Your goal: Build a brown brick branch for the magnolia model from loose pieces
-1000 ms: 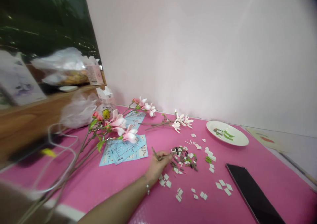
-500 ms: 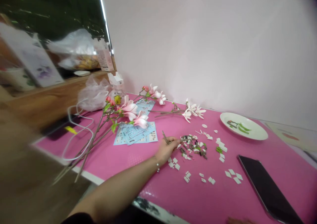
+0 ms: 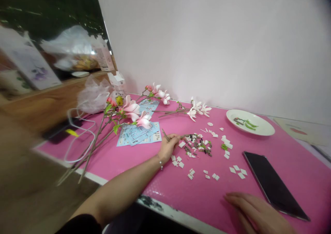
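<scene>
My left hand [image 3: 168,147] rests on the pink table [image 3: 144,168], its fingers pinched on a thin brown twig piece [image 3: 165,135] beside a pile of small white, brown and green building pieces [image 3: 199,146]. My right hand [image 3: 256,211] lies flat on the table near the front edge, fingers stretched out, just left of a black phone [image 3: 271,184]. Loose white pieces [image 3: 238,170] lie scattered between the hands.
Artificial pink and white flower branches [image 3: 129,111] lie at the left over blue instruction sheets [image 3: 141,135]. A white plate [image 3: 261,127] with green bits sits at the back right. White cable [image 3: 77,137], plastic bag [image 3: 94,96] and boxes stand at the left.
The view has tilted and shifted. My right hand has come into sight at the bottom right, flat on the table. My left hand keeps its pinch on the twig by the pile.
</scene>
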### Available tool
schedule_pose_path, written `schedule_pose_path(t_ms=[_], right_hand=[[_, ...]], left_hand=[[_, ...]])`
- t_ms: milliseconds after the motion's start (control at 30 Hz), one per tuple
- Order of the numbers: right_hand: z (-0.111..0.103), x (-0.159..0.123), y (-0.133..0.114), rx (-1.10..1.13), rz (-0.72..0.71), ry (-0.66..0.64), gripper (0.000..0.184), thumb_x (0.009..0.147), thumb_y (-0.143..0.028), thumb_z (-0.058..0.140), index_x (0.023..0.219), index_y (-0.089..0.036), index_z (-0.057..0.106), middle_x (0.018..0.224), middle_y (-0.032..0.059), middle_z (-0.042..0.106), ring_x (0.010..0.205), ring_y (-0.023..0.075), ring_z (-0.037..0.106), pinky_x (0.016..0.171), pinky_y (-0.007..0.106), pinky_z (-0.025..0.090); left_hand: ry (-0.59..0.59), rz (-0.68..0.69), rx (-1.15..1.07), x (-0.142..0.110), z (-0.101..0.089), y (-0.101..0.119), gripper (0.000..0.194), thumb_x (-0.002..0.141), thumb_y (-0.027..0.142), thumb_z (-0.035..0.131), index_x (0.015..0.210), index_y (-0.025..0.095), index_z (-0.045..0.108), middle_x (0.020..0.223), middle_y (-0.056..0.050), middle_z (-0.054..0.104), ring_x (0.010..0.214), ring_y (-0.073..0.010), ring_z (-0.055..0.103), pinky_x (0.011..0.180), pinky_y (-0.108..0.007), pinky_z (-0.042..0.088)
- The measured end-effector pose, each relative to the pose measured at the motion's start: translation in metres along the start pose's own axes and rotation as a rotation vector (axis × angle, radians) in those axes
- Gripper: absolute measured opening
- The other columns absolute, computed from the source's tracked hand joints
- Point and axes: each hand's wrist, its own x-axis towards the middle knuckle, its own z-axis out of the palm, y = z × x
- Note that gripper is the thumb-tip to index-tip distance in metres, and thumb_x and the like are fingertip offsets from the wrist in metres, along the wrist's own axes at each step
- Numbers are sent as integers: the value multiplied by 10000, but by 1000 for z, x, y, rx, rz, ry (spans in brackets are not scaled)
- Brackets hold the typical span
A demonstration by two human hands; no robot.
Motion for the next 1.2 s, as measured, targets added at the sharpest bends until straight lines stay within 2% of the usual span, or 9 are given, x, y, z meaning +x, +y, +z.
schedule_pose_path(t_ms=[33, 167, 300, 433, 533, 667, 833, 967, 1200], right_hand=[[-3, 17, -3, 76, 20, -46, 206, 822, -256, 512, 918, -263, 693, 892, 38, 754, 766, 208, 712, 659, 273, 555], [-3, 82, -17, 365, 114, -64, 233, 847, -230, 452, 806, -245, 681, 777, 33, 743, 696, 187, 695, 645, 278, 551], [21, 110, -21, 659, 282, -127, 201, 835, -266, 494, 791, -235, 687, 795, 29, 734, 738, 196, 683, 640, 282, 538], [50, 113, -13, 890, 493, -120, 178, 801, -339, 580, 851, -219, 701, 784, 37, 723, 742, 217, 662, 682, 320, 523], [63, 111, -7, 968, 539, -90, 202, 788, -350, 588, 874, -199, 692, 801, 53, 722, 735, 218, 657, 673, 324, 520], [69, 104, -2, 1068, 620, -34, 220, 790, -352, 580, 905, -188, 670, 805, 58, 709, 668, 184, 621, 568, 275, 494], [68, 98, 1, 1188, 723, 30, 269, 774, -398, 626, 922, -175, 654, 758, 37, 669, 450, 92, 442, 399, 219, 380], [67, 99, 2, 1259, 792, 105, 303, 749, -415, 658, 926, -170, 654, 736, 32, 656, 440, 87, 426, 384, 212, 358], [72, 99, 5, 1316, 825, 178, 386, 763, -463, 644, 1017, -176, 606, 591, -11, 596, 437, 124, 477, 390, 233, 390]], left_hand=[[14, 6, -1, 1, 0, 0, 265, 905, 314, 554, 717, 128, 569, 534, 86, 450, 380, -42, 351, 379, -176, 318], [91, 34, -6, 6, -1, 1, 247, 913, 309, 545, 754, 124, 583, 560, 77, 481, 390, -42, 382, 383, -175, 343], [156, 52, -2, 15, -3, 6, 220, 916, 300, 541, 805, 119, 599, 602, 61, 524, 414, -46, 427, 395, -175, 378], [215, 46, 18, 26, -9, 16, 196, 917, 299, 539, 883, 118, 606, 713, 22, 593, 496, -68, 519, 443, -194, 446], [238, 24, 36, 36, -17, 31, 201, 919, 306, 536, 965, 122, 603, 803, -7, 624, 572, -91, 574, 495, -222, 494], [212, -20, 58, 52, -31, 64, 207, 916, 305, 540, 998, 125, 601, 858, -23, 635, 631, -110, 602, 542, -249, 521], [122, -62, 71, 68, -37, 99, 191, 918, 300, 539, 916, 119, 602, 722, 20, 592, 498, -68, 521, 441, -193, 448], [33, -100, 58, 58, -17, 91, 225, 916, 321, 536, 824, 124, 592, 588, 68, 501, 392, -41, 385, 372, -171, 333], [-167, -152, -2, 6, 27, 49, 346, 752, 416, 654, 552, 145, 579, 401, 90, 308, 354, -48, 241, 384, -231, 150]])
